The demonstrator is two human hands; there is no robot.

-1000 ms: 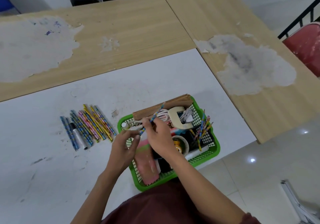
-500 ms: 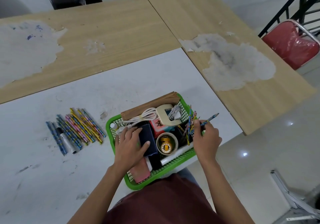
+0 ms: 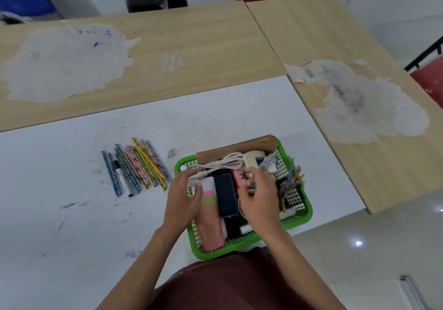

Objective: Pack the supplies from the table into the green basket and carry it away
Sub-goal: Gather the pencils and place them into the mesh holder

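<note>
white table (image 3: 72, 213) beside worn wooden tables (image 3: 191, 58); left grip (image 3: 183, 199) holds pink case (image 3: 211, 223) in green basket (image 3: 300, 218); right grip (image 3: 260, 202) unclear.

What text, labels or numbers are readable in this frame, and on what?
Nothing can be read; candidates:
On the red-and-white box: a dark animal figure, any lettering blurred.
On the black packet in the green basket: white print, too blurred.
On the marker: label too small.
On the pink case: coloured stripes only, no words.
On the pencils: patterns, no legible words.
</note>
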